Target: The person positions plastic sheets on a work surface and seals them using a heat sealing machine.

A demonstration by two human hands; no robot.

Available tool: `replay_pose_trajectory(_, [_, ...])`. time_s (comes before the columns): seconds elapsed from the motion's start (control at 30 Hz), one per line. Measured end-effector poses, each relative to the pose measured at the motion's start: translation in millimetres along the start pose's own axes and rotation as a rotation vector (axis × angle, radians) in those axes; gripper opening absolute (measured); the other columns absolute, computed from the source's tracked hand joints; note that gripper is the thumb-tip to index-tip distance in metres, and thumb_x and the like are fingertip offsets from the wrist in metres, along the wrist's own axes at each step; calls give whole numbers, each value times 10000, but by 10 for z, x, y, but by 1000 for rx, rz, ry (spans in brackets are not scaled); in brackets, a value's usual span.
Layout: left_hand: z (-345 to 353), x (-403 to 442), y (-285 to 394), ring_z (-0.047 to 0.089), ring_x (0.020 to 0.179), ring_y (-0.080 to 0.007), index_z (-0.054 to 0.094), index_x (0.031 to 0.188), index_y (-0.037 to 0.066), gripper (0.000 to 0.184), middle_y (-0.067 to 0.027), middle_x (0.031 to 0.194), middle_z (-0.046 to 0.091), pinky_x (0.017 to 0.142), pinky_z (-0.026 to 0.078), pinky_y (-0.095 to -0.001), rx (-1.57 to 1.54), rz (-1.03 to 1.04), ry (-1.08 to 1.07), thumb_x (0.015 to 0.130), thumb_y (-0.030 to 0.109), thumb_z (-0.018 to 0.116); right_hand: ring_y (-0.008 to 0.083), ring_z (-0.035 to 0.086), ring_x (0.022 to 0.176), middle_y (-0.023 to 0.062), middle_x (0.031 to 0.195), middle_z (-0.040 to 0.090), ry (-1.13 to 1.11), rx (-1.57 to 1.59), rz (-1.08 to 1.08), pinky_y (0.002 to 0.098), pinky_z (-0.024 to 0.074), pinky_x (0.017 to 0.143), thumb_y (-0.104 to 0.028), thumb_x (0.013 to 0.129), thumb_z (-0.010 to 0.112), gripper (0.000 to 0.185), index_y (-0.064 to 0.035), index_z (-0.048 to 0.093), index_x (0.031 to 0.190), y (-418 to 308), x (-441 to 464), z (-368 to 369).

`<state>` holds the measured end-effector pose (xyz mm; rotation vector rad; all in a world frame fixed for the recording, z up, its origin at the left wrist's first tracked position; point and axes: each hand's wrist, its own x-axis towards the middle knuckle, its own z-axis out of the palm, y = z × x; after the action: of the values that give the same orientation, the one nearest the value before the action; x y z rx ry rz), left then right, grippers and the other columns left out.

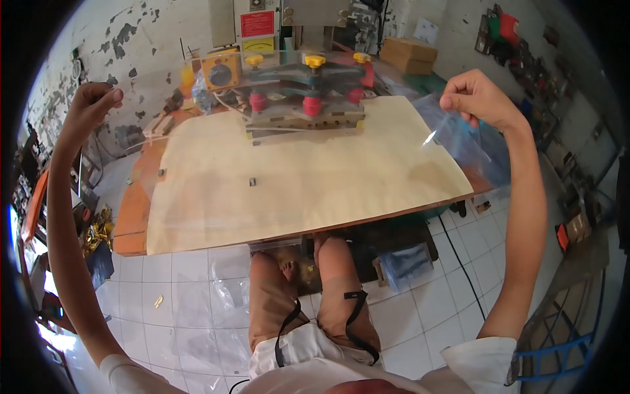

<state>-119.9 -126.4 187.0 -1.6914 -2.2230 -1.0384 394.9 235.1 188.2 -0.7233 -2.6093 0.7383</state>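
Note:
My left hand (95, 108) is raised at the upper left, fingers pinched on an edge of a clear plastic sheet (438, 130). Opposite it, at the upper right, my right hand (482, 102) pinches the sheet's other side. The film hangs stretched between both hands, in front of a sealing or stamping machine (305, 118) with yellow knobs and red cylinders, which shows through it. Below lies a pale yellow board or paper (315, 187) on an orange-brown table (134, 220). A small metal-looking block (252, 182) sits on the pale surface.
Cardboard boxes (408, 56) stand at the back right. Bluish plastic film (479, 148) lies by the table's right end. More clear plastic (226, 295) is on the tiled floor, left of my legs. A packet of blue plastic (405, 266) lies below the table at right, near a black cable (462, 262).

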Motion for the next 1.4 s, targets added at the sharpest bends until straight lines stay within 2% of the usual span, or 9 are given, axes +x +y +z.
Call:
replay_pose_trajectory(0.23, [162,70,125,370,506,-18,658,744,47,457,80,553,434,465,283,-214,99,-3,-3,896,478,668,27,408,458,-45,528,466,176,-136,26,212,267,384,-414,834,742,358,-64,681,782,239,81,-213])
replay_pose_trajectory(0.43, [422,116,518,396,510,-28,664,751,44,466,67,555,455,473,300,-225,96,25,-66,916,478,634,30,397,483,-59,544,462,221,-229,1,222,282,436,-383,852,726,353,-55,664,740,553,78,-501])
replay_pose_trajectory(0.63, [689,284,685,456,518,-58,715,806,34,428,17,594,571,490,357,-252,70,157,-114,917,442,647,31,399,506,-63,562,458,304,-262,100,229,276,462,-377,863,721,363,-54,642,718,665,-78,-712])
replay_pose_trajectory(0.73, [774,347,810,437,555,-27,684,806,22,446,56,591,463,502,345,-225,104,183,-156,942,444,628,36,394,510,-61,567,446,341,-286,67,234,278,467,-380,861,726,385,-48,617,700,928,-77,-879])
replay_pose_trajectory(0.8, [821,304,1033,356,476,-61,696,708,64,369,60,522,448,448,287,-280,-70,-57,-170,914,370,693,38,390,512,-60,569,438,345,-320,27,236,278,470,-379,860,729,398,-45,600,686,1110,-89,-981])
replay_pose_trajectory(0.83, [870,313,1042,356,476,-61,696,708,64,369,60,522,448,448,287,-280,-73,-72,-169,914,370,693,39,388,514,-59,571,435,360,-343,43,235,279,473,-379,858,732,410,-45,581,673,1151,-96,-1003])
replay_pose_trajectory(0.9, [935,392,1006,332,479,-61,670,668,34,417,53,519,429,456,272,-292,12,60,-153,914,370,691,38,379,521,-61,575,427,397,-367,78,237,267,477,-387,861,733,442,-51,548,643,1192,-110,-1012])
replay_pose_trajectory(1.27, [1123,368,947,409,495,-82,671,713,0,425,12,539,484,476,342,-304,-45,98,-195,918,371,681,30,361,532,-74,580,426,289,-256,4,234,252,482,-408,852,753,431,-53,590,669,1488,-100,-894])
replay_pose_trajectory(1.4, [1167,275,960,487,517,-110,699,754,8,401,-15,567,562,511,410,-311,-54,109,-221,919,373,678,26,416,563,-60,607,494,209,-159,105,220,318,511,-347,837,772,351,-25,663,749,1540,-97,-683])
